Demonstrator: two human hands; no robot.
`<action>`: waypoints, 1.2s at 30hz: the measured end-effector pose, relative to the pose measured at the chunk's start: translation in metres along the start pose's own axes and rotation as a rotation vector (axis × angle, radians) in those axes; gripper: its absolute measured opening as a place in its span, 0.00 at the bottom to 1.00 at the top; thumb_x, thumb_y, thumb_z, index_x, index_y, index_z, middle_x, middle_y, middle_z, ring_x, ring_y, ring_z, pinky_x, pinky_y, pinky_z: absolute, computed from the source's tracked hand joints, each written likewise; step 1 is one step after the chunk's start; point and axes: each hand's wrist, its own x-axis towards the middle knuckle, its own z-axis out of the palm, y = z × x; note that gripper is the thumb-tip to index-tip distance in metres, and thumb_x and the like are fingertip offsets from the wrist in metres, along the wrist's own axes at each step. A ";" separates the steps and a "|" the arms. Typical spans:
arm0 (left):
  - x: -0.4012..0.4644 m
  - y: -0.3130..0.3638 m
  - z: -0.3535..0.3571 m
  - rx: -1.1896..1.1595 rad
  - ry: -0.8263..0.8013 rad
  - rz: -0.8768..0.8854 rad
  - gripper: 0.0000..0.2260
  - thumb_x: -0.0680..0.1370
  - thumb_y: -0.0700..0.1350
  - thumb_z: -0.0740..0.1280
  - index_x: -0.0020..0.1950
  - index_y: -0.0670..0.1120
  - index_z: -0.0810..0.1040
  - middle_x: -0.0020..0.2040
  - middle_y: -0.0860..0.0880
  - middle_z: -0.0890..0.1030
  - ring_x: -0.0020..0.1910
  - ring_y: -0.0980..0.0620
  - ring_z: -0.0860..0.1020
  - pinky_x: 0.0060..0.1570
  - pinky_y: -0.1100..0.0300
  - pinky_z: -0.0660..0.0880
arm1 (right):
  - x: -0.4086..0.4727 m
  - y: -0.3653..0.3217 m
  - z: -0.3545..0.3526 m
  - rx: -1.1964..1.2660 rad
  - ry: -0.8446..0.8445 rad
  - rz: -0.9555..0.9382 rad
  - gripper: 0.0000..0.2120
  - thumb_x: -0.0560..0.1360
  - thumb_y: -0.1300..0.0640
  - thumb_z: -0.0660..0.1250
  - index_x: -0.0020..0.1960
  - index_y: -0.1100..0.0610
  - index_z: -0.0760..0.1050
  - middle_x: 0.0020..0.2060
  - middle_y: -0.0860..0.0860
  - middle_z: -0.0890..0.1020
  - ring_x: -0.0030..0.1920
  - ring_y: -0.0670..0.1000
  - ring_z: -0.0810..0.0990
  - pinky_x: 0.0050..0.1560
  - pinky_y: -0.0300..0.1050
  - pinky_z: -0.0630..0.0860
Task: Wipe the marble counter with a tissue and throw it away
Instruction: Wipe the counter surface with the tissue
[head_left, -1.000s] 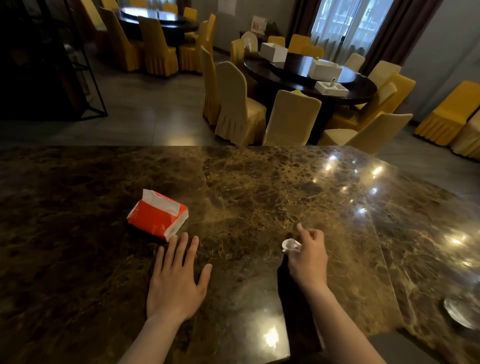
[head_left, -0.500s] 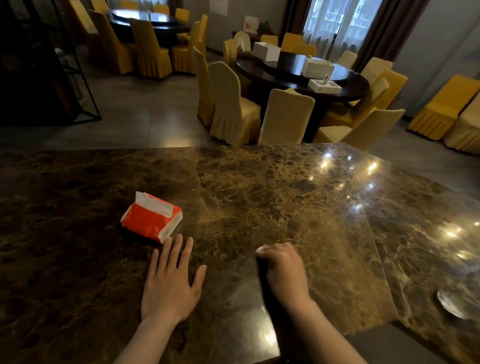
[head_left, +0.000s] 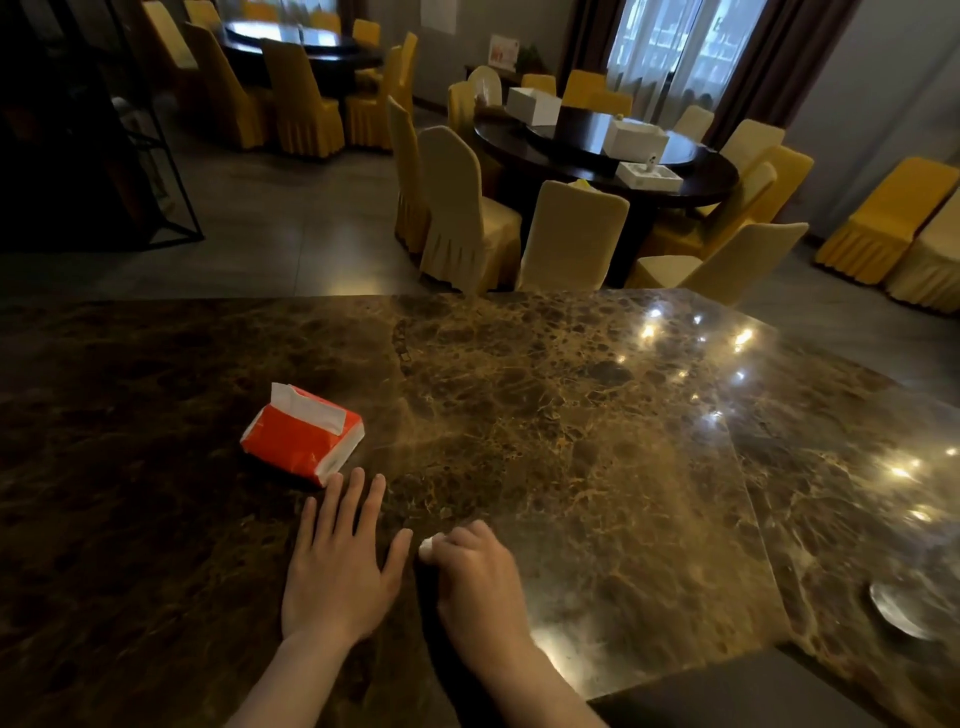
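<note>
The brown marble counter (head_left: 571, 415) fills the lower part of the head view. My right hand (head_left: 478, 582) presses down on it with fingers closed around a crumpled white tissue (head_left: 427, 544); only a small tip shows at the fingertips. Flat on the counter just to the left lies my left hand (head_left: 340, 561), fingers spread and holding nothing. Its thumb nearly touches the tissue. A red tissue pack (head_left: 304, 434) with a white sheet sticking out lies just beyond my left hand's fingertips.
A small round glass dish (head_left: 901, 610) sits near the counter's right edge. Beyond the far edge stand cream-covered chairs (head_left: 571, 234) around a dark round table (head_left: 613, 150) with white boxes. A dark metal rack (head_left: 78, 130) stands at far left.
My right hand has slid the tissue left and toward me across the counter, from the middle to right beside my left thumb. My left hand has stayed flat.
</note>
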 end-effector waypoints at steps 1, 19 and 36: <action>0.000 0.000 0.000 -0.001 0.002 -0.001 0.38 0.77 0.70 0.33 0.83 0.53 0.41 0.83 0.50 0.39 0.81 0.50 0.32 0.80 0.47 0.36 | -0.001 0.009 -0.005 -0.007 -0.003 0.001 0.10 0.75 0.63 0.70 0.49 0.48 0.84 0.41 0.44 0.82 0.45 0.45 0.73 0.42 0.35 0.66; -0.003 0.004 -0.008 -0.012 0.001 -0.005 0.36 0.79 0.69 0.35 0.83 0.53 0.41 0.84 0.50 0.39 0.81 0.49 0.32 0.81 0.46 0.37 | 0.050 0.060 -0.044 0.125 0.293 0.340 0.09 0.74 0.64 0.73 0.50 0.53 0.87 0.45 0.49 0.88 0.47 0.49 0.84 0.54 0.47 0.80; -0.003 0.004 -0.005 -0.017 0.020 -0.012 0.36 0.79 0.69 0.36 0.84 0.54 0.43 0.85 0.51 0.41 0.81 0.50 0.33 0.80 0.47 0.36 | 0.031 0.102 -0.059 0.022 0.224 0.325 0.12 0.73 0.67 0.72 0.52 0.55 0.87 0.45 0.51 0.87 0.48 0.54 0.82 0.49 0.48 0.78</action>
